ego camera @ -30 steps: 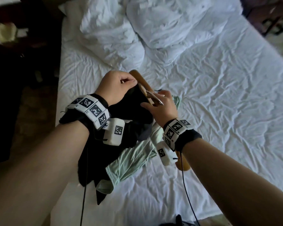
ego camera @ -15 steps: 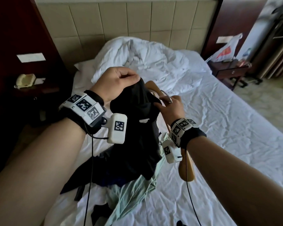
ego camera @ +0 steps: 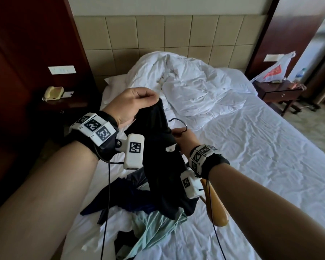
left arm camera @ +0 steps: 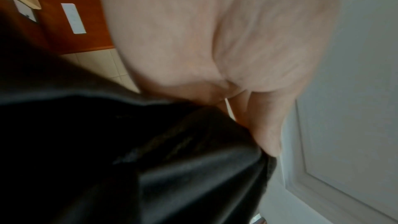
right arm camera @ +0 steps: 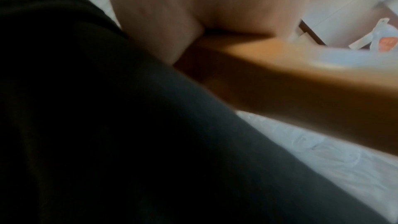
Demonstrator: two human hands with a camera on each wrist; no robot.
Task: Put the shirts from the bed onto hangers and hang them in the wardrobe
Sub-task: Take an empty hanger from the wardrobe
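Fabric this soft will sag and slide, so the limp black shirt is best taken by its collar or shoulder seam, where a pinch holds. At the left, the left hand is raised over the near part of the white-sheeted bed, its fingers curled tight around a bunched upper edge of the black shirt, which hangs down from that grip to the pile below. That pile, a pale green shirt and other dark garments, lies crumpled on the sheet near the bed's near-left edge. Right of the hanging shirt, the right hand grips the light wooden hanger near its neck; the hanger is stiff and smooth, so cloth may slip off it. Its dark wire hook rises just above the hand, and one wooden arm juts down toward the near right. The other arm is hidden by the black cloth, so whether it is inside the shirt cannot be told.
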